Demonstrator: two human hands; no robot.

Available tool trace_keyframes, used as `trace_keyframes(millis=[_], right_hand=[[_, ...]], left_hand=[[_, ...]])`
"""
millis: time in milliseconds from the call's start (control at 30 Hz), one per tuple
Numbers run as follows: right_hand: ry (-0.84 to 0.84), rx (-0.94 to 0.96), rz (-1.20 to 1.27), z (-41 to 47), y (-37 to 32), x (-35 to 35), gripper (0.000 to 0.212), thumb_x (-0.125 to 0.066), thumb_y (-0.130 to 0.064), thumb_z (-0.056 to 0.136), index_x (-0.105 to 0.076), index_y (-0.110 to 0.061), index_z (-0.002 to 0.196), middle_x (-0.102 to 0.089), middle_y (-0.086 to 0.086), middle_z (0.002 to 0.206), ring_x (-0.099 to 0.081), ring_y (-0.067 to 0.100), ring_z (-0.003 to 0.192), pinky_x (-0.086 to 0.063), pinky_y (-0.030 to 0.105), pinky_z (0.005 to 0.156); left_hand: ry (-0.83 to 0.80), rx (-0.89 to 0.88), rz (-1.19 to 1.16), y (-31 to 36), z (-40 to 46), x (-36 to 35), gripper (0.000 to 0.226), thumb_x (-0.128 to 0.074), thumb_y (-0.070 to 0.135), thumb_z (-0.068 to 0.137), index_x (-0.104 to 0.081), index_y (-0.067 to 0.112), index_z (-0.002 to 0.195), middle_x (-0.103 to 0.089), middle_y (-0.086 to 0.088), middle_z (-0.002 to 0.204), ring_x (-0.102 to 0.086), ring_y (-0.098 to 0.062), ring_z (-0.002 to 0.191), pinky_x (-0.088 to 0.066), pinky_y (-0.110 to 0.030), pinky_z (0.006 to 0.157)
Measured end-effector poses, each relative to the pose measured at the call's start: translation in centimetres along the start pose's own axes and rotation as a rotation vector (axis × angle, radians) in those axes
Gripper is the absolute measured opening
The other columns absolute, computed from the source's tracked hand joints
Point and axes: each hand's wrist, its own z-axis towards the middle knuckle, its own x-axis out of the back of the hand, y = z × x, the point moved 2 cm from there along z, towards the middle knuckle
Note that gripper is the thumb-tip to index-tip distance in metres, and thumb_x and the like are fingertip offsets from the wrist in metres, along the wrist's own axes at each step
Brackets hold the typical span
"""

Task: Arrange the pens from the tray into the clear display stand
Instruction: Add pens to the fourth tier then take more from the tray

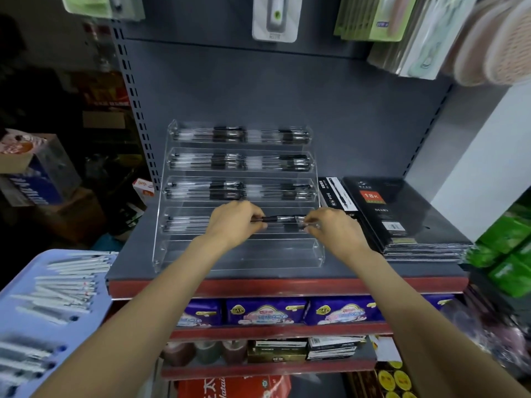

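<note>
Both hands are up at the clear display stand (238, 196), and they share one black pen (283, 218) between them. Left hand (234, 222) pinches the pen's left end with curled fingers, right hand (334, 228) grips the other end, fingers curled round it. That pen lies level, right over the fourth tier from the top, on its right half. Whether it already touches the tier, I cannot tell; the clear plastic hides that edge.

Up the stand, the top three tiers each carry rows of black-and-clear pens lying sideways, two groups per tier. Tier four has pens on its left side, just beside the left hand. Lowest tier at the front shows only clear plastic.

Down at lower left sits the light blue tray (17, 282), with a scatter of white pens (66, 285) across it and darker blue-capped ones nearer the camera, blurred.

Stand rests on a grey shelf (373, 271) with a red front edge. Just right of the stand lies a stack of black diaries (402, 214), touching or nearly so. Purple packets (267, 311) fill the shelf below, and green packs (505, 254) sit at far right.
</note>
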Motion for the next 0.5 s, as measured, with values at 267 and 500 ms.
trace_keyframes(millis=[267,500], right_hand=[[0.081,0.063,0.569,0.1,-1.1,1.0,0.018,-0.064,-0.016,0.087,-0.069,-0.016,0.104,-0.064,-0.003,0.092,-0.057,-0.006,0.065,-0.045,0.007,0.067],[0.219,-0.115,0.500,-0.5,1.0,0.3,0.023,-0.068,-0.015,0.083,-0.068,-0.014,0.106,-0.059,-0.001,0.100,-0.050,-0.001,0.065,-0.038,0.002,0.066]], left_hand=[[-0.033,-0.110,-0.223,1.3,0.5,0.3,0.027,-0.063,0.035,0.086,-0.066,0.024,0.111,-0.066,0.003,0.104,-0.058,-0.016,0.098,-0.048,-0.034,0.084],[0.056,-0.073,-0.390,-0.3,0.2,-0.2,0.015,-0.061,0.013,0.089,-0.070,0.016,0.101,-0.069,0.002,0.097,-0.057,-0.004,0.084,-0.039,-0.011,0.077]])
